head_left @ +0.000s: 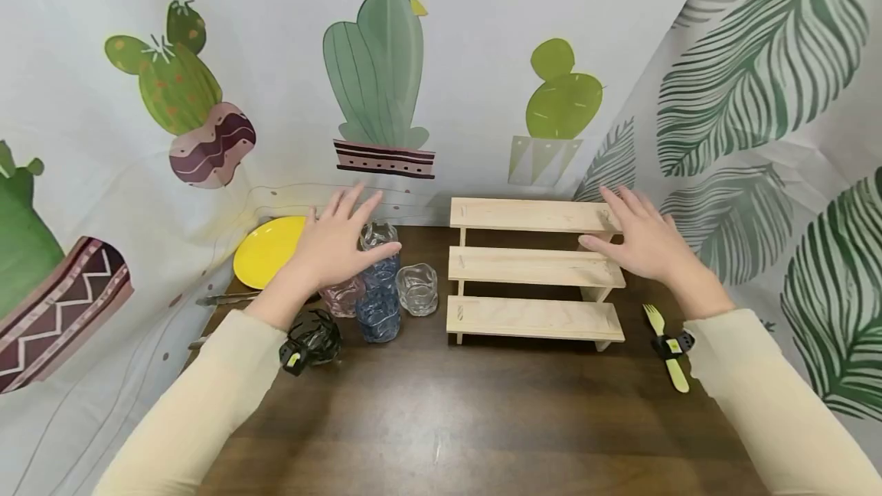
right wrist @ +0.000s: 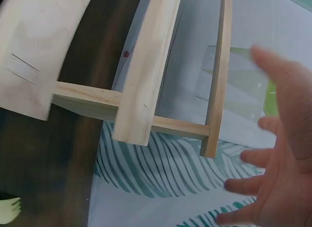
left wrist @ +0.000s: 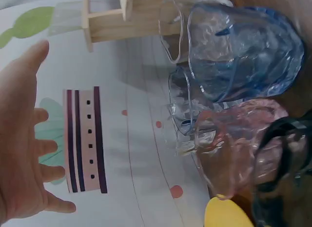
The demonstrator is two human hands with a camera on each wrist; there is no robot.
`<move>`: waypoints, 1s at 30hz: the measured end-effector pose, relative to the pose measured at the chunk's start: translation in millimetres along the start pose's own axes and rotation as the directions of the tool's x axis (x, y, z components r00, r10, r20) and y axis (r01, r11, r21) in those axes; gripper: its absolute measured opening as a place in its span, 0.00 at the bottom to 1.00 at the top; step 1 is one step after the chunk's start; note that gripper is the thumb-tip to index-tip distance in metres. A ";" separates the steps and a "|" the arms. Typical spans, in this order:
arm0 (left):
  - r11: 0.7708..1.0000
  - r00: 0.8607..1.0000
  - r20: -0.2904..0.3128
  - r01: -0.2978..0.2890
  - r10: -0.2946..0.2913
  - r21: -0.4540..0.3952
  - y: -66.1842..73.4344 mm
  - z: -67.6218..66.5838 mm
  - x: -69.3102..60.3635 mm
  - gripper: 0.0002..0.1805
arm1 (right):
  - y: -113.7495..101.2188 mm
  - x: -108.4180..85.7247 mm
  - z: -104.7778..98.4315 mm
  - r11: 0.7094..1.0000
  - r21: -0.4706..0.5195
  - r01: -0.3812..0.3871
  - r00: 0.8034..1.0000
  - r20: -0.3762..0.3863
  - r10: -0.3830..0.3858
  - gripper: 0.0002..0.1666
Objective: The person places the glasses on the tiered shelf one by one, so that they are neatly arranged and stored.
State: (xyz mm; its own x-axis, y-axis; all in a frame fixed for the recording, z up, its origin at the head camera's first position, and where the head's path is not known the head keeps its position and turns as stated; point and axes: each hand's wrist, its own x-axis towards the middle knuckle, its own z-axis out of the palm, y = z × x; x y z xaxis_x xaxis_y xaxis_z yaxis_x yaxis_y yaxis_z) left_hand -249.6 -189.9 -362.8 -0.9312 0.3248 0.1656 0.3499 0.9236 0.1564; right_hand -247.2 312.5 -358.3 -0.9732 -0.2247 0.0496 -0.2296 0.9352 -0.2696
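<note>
On the dark surface [head_left: 441, 419], the three-tier rack [head_left: 530, 265] stands right of centre, my right hand [head_left: 648, 246] by its right end, my left hand [head_left: 335, 242] near the close-set glasses [head_left: 379, 320], fingers of both spread, empty; a low sweep could topple one into its neighbour.

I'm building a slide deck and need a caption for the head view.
Open left hand near the glasses, open right hand near the three-tier wooden shelf.

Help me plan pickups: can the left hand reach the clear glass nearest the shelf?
Probably yes: the left hand is empty and nothing covers the clear glass, though blue glasses crowd it.
</note>
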 end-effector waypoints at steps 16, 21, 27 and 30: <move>0.955 0.920 -0.343 0.095 -0.192 -0.281 -42.5 59.0 -128.1 0.46 | 35.7 -77.6 53.6 0.901 0.345 -0.262 0.965 0.098 0.243 0.48; 0.928 0.893 -0.342 0.178 -0.292 -0.326 -53.0 86.3 -153.9 0.49 | 43.1 -88.3 87.3 0.800 0.526 -0.288 0.957 0.182 0.225 0.44; 0.879 0.864 -0.316 0.250 -0.392 -0.405 -56.1 108.2 -169.3 0.59 | 45.0 -92.1 109.1 0.670 0.671 -0.318 0.948 0.251 0.198 0.40; 0.847 0.862 -0.275 0.274 -0.427 -0.454 -54.6 115.5 -172.9 0.62 | 46.2 -91.7 113.3 0.622 0.705 -0.341 0.939 0.285 0.192 0.41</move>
State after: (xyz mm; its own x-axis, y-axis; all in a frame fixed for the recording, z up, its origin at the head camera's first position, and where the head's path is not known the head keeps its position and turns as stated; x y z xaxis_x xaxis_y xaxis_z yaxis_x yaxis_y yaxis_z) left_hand -119.5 -273.0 -512.4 -0.9235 -0.1702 0.3438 0.0874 0.7794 0.6205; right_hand -167.0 345.3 -484.3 -0.9539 -0.1097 -0.2795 0.1991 0.4656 -0.8623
